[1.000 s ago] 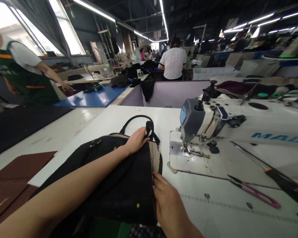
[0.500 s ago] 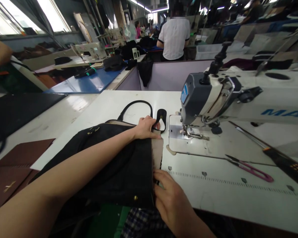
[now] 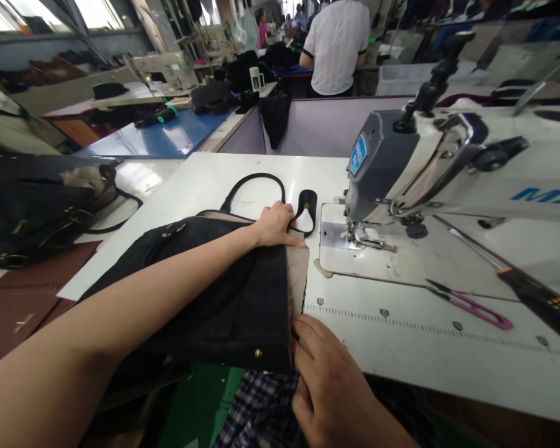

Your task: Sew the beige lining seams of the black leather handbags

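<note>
A black handbag [image 3: 214, 298] lies on its side on the white sewing table, with a beige raw edge [image 3: 297, 267] along its right side. At the upper end of that edge, my left hand [image 3: 277, 225] is closed on the bag, thumb lying over the beige strip. Lower down, my right hand [image 3: 324, 367] pinches the bag's edge near the bottom corner, beside a small brass stud [image 3: 258, 353]. A black handle [image 3: 254, 177] loops out behind the bag. Past my left fingers a black strap [image 3: 308, 202] curls on the table.
To the right stands a sewing machine [image 3: 429, 162], its needle area just beyond the bag. Pink thread snips [image 3: 476, 308] and a screwdriver [image 3: 518, 286] lie in front of it. Another black bag [image 3: 37, 208] and a brown leather piece [image 3: 23, 305] are at left. A person [image 3: 338, 46] stands behind the partition.
The second black bag has come to rest at the left, and the arm seen there has left the view. My right fingers have shifted slightly at the lower edge. The camera has tilted down.
</note>
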Available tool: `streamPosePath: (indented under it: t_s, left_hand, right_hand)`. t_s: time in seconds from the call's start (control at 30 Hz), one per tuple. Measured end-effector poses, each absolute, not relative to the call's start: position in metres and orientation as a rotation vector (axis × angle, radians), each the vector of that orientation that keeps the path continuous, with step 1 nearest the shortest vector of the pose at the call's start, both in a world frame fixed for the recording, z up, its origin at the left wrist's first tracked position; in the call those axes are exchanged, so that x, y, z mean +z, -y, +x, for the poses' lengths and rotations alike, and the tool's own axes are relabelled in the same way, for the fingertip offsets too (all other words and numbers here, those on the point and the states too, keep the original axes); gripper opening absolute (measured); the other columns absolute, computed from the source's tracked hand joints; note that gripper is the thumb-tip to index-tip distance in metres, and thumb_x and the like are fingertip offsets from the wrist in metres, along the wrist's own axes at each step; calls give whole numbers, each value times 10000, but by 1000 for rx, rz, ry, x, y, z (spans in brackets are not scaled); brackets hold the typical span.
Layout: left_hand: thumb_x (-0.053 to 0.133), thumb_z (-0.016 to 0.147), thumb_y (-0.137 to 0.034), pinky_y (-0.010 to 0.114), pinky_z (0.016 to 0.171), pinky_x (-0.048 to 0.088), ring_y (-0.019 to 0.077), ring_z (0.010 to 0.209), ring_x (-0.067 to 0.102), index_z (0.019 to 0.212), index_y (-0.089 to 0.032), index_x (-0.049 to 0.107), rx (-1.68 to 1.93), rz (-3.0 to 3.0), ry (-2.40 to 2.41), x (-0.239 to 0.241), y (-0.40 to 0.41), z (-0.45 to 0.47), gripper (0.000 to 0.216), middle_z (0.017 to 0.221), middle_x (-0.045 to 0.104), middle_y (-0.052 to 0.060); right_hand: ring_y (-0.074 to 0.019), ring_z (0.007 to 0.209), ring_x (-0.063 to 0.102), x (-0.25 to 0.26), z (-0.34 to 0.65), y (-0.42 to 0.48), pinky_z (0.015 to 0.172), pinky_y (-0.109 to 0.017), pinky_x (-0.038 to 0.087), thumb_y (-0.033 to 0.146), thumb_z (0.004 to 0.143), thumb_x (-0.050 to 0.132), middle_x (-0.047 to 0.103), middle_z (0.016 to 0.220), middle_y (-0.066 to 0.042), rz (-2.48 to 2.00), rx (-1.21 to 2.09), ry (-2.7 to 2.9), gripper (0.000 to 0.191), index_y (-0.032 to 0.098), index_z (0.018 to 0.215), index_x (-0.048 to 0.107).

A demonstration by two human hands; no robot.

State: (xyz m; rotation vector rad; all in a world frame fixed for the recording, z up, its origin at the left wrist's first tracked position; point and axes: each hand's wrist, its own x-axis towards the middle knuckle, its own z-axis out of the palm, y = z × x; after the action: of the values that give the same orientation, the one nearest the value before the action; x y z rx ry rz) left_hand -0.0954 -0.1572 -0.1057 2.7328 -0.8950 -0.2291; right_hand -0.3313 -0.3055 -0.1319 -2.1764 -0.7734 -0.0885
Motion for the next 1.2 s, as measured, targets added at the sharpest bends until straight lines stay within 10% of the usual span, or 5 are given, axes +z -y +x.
streamPosePath:
  t_s: [0.3,0.57,1.2]
  left_hand:
    - [731,690,-528,451,842,405,314,1045,468,798,-145,578,-180,2693,884,-111,153,-97,426,1012,539,90]
    - [659,731,-470,452,848,398,295,1025,476,810,-155,561,-157,2659,869,-111,153,-104,339,1002,537,81]
    - [662,774,-382,471,1016,311,305,1157,473,951,-141,621,-19,2648,1010,-107,227,-45,301,1161,573,100]
  right_hand:
    - [-322,1358,288,-130,-305,312,1152,-523,252,203,864,627,458,1378,-189,-2345,-130,1147,443,78,1278,531]
    - [-263,1095,550,-141,-305,313,1101,-427,387,78,967,286,620,1099,-179,-2190,-323,1281,366,42,1109,621]
    - [-248,938,616,-137,-236,376,995,-367,491,7,929,325,652,904,-176,-2267,-445,1345,352,50,877,671]
